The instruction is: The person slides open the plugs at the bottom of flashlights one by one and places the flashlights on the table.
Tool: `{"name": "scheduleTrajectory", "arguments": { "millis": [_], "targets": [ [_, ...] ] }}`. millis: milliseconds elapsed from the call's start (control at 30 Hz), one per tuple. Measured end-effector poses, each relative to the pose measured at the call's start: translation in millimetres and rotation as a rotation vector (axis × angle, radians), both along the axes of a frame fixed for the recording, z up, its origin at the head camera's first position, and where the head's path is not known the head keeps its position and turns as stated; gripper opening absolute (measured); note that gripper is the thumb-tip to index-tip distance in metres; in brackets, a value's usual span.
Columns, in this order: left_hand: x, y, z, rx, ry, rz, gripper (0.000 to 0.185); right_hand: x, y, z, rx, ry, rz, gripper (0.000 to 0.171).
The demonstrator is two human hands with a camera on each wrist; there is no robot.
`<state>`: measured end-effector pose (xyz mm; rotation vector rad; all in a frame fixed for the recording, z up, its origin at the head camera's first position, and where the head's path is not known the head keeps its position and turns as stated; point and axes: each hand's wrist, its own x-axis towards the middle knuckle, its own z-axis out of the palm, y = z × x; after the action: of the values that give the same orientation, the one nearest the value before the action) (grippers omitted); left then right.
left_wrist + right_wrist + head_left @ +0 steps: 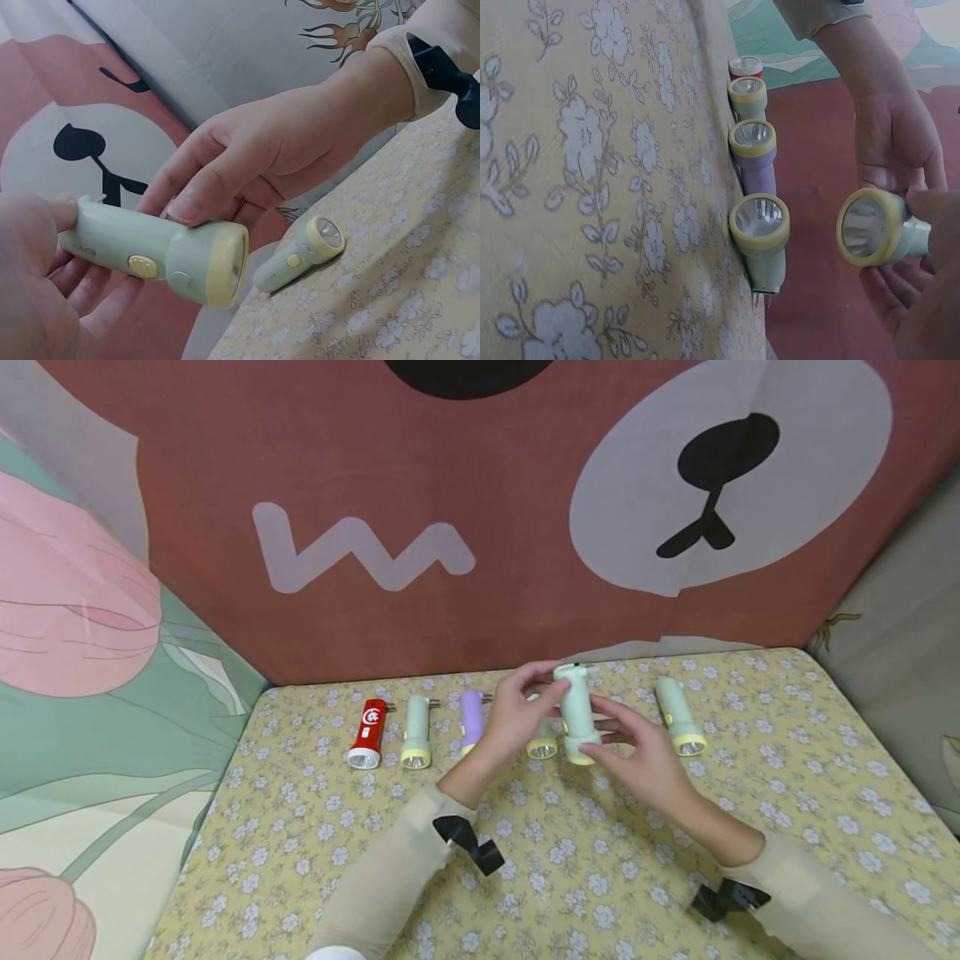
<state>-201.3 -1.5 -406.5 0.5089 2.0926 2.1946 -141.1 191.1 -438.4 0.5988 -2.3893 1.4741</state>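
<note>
A pale green flashlight [577, 714] with a yellow rim is held above the table, lens toward me. My left hand [534, 692] grips its tail end, thumb on top and fingers underneath [45, 277]. My right hand [617, 737] pinches the body just behind the head, its thumb [196, 201] pressing beside the yellow switch. In the right wrist view the held flashlight's lens [871, 228] hangs clear of the cloth. Under the left hand a second green flashlight [542, 747] lies on the table, half hidden.
More flashlights lie in a row on the yellow floral cloth [570, 877]: red [367, 735], pale green [415, 735], purple [471, 718], and another green one [679, 717] at the right. A bear-print fabric wall [480, 527] stands close behind them.
</note>
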Motion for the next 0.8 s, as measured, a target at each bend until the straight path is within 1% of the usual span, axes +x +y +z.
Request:
{"name": "scheduleTrajectory", "arguments": {
  "millis": [133, 267, 367, 467, 600, 700, 800],
  "targets": [
    [-1.2, 0.6, 3.6, 0.034, -0.036, 0.025, 0.032, 1.0, 2.6, 1.1, -0.007, 0.053, 0.040, 0.073],
    [-1.9, 0.1, 7.6, 0.059, -0.051, 0.034, 0.031, 0.7, 5.0, 0.4, 0.018, 0.123, 0.074, 0.083],
    [-2.0, 0.2, 10.1, 0.076, -0.059, 0.040, 0.031, 0.8, 6.0, -0.7, 0.044, 0.169, 0.091, 0.087],
    [-1.9, 0.0, 10.9, 0.086, -0.070, 0.046, 0.031, 1.8, 6.2, -1.2, 0.064, 0.194, 0.097, 0.087],
    [-2.2, -0.8, 9.0, 0.091, -0.086, 0.049, 0.031, 3.4, 5.0, -2.3, 0.072, 0.212, 0.087, 0.085],
    [-2.8, -1.2, 6.9, 0.099, -0.087, 0.043, 0.034, 3.8, 4.0, -3.5, 0.060, 0.225, 0.073, 0.084],
    [-3.3, -1.8, 5.0, 0.100, -0.070, 0.024, 0.039, 3.9, 3.9, -3.0, 0.035, 0.224, 0.058, 0.081]
  ]
}}
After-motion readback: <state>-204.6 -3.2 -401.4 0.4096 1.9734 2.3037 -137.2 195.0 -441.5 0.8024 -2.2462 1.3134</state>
